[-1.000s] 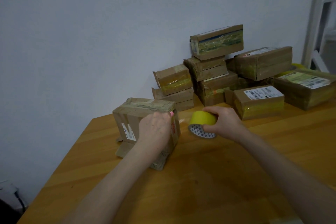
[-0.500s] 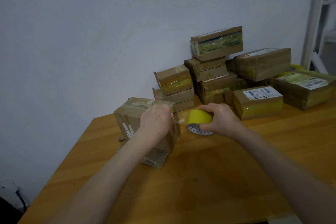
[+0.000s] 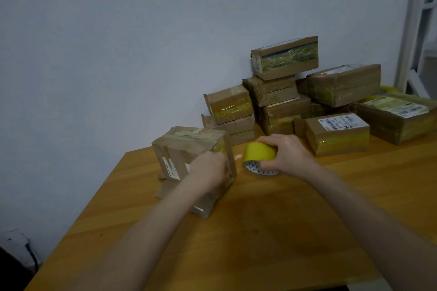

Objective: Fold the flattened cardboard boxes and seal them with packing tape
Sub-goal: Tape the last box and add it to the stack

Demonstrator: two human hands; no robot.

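A worn brown cardboard box (image 3: 186, 146) stands on the wooden table (image 3: 272, 231) at the left, with old tape on its top and flaps splayed at its base. My left hand (image 3: 208, 170) presses on its near right corner and holds the box. My right hand (image 3: 286, 156) grips a roll of yellow packing tape (image 3: 259, 156) just right of the box. A short clear strip of tape runs from the roll to the box's edge.
A pile of several taped cardboard boxes (image 3: 295, 92) stands against the wall at the back right, some with shipping labels (image 3: 340, 121). Another yellow tape roll (image 3: 387, 90) peeks out behind them. A white frame (image 3: 416, 30) rises at the far right.
The box has been tipped and turned a little under my left hand. My left hand has slid down its right edge. The roll stays close to the box.
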